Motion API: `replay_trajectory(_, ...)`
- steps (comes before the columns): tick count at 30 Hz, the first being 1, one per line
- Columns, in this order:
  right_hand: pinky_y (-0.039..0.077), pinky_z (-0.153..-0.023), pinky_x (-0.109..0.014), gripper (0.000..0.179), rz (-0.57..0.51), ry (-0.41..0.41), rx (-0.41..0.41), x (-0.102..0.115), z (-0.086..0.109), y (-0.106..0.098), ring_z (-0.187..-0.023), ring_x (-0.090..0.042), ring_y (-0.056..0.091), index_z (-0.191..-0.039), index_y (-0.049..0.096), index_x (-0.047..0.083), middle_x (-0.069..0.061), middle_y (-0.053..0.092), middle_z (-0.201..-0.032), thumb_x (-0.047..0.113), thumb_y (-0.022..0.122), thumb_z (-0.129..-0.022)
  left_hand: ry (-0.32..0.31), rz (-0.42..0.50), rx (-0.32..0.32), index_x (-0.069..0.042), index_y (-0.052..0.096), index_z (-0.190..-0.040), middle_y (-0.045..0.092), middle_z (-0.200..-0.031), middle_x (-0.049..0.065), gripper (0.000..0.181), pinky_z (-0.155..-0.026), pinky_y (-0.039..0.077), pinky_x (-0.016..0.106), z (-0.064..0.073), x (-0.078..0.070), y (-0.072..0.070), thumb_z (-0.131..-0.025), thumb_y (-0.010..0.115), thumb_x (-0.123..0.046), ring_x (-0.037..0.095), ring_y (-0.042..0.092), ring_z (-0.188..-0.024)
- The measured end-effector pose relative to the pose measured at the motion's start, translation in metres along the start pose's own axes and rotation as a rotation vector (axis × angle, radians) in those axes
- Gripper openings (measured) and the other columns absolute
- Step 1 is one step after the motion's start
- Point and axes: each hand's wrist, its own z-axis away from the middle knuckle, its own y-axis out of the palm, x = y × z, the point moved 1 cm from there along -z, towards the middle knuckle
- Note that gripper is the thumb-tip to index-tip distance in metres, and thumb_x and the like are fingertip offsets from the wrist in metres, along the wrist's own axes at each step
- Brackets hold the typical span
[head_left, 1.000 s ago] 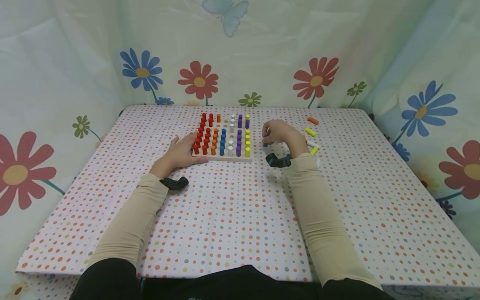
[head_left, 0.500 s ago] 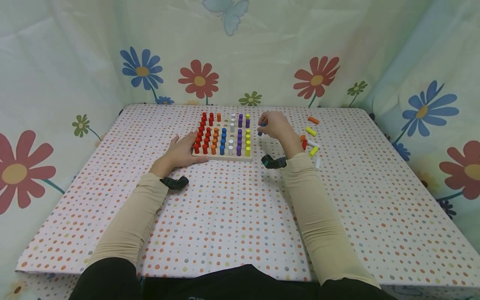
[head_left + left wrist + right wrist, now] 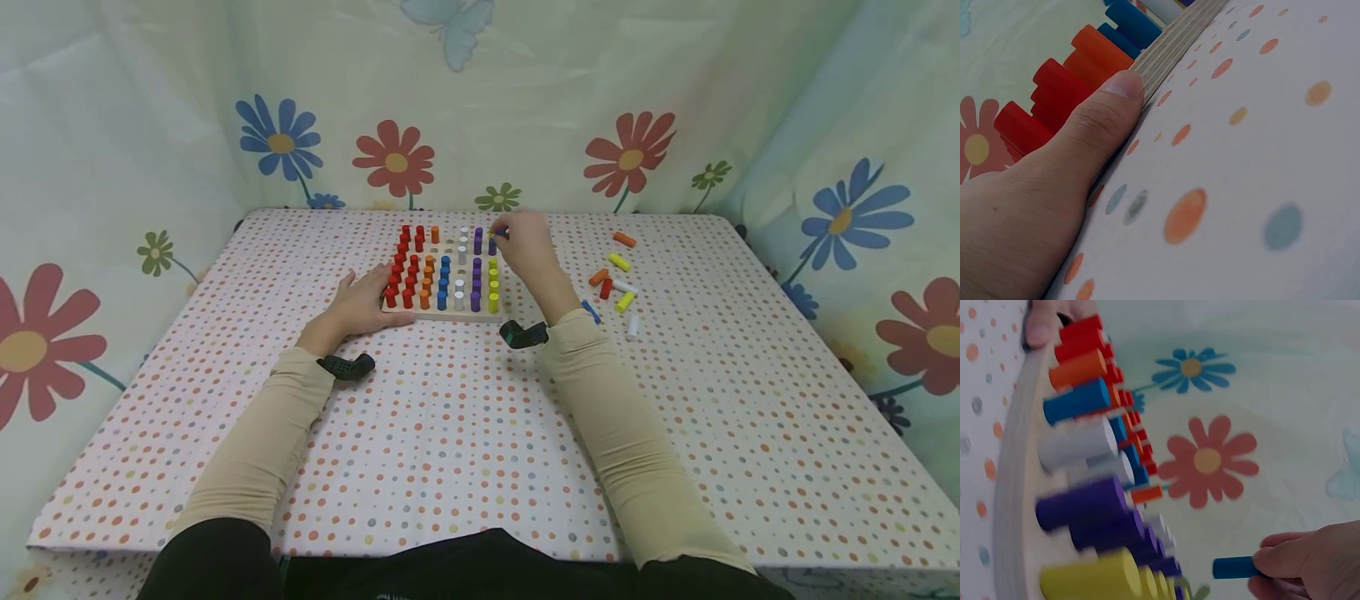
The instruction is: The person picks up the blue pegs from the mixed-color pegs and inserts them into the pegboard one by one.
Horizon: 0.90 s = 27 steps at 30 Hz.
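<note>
A wooden pegboard stands on the table, holding upright rows of red pegs, orange, blue, white, purple and yellow pegs. My left hand rests at its front left corner; in the left wrist view the thumb lies straight along the front edge. Over the back right corner, my right hand pinches a blue peg between thumb and fingers. The right wrist view has this peg apart from the board, with one end sticking out.
Loose pegs lie right of the board: orange, yellow, red, white and a blue one partly behind my right wrist. A dotted cloth covers the table. Flowered curtains hang around it.
My right hand has lifted the blue peg from right of the board and carried it left and back to the board's far right corner. My left hand has stayed put.
</note>
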Motion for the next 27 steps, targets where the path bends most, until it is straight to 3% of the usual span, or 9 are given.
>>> replay_trajectory(3, 0.052, -0.086, -0.031, 0.018, -0.021, -0.037, -0.035, 0.021, 0.005, 0.004, -0.104, -0.024, 0.059, -0.108, 0.070, 0.008, -0.010, 0.062, -0.115, 0.011, 0.059, -0.094, -0.011, -0.006, 0.005, -0.012, 0.006, -0.154, 0.011, -0.161, 0.007, 0.125, -0.115, -0.003, 0.057, 0.001, 0.001, 0.000, -0.065, 0.041, -0.092, 0.026, 0.012, -0.148)
replay_trajectory(9, 0.051, -0.090, -0.031, 0.021, -0.074, -0.106, -0.012, 0.049, 0.012, 0.014, -0.106, -0.023, 0.060, -0.113, 0.066, 0.008, -0.010, 0.060, -0.118, 0.012, 0.058, -0.094, -0.011, -0.016, 0.004, -0.011, 0.005, -0.154, 0.011, -0.161, 0.008, 0.125, -0.116, -0.002, 0.057, 0.001, 0.001, 0.001, -0.066, 0.041, -0.091, 0.026, 0.012, -0.148)
replay_trajectory(27, 0.052, -0.076, -0.026, 0.021, -0.054, -0.124, -0.038, 0.041, 0.002, 0.028, -0.088, -0.017, 0.061, -0.110, 0.071, 0.009, -0.005, 0.066, -0.101, 0.017, 0.060, -0.094, -0.005, 0.001, -0.014, -0.012, 0.007, -0.154, 0.012, -0.161, 0.008, 0.127, -0.116, -0.001, 0.056, -0.002, 0.001, 0.001, -0.063, 0.039, -0.094, 0.026, 0.014, -0.148)
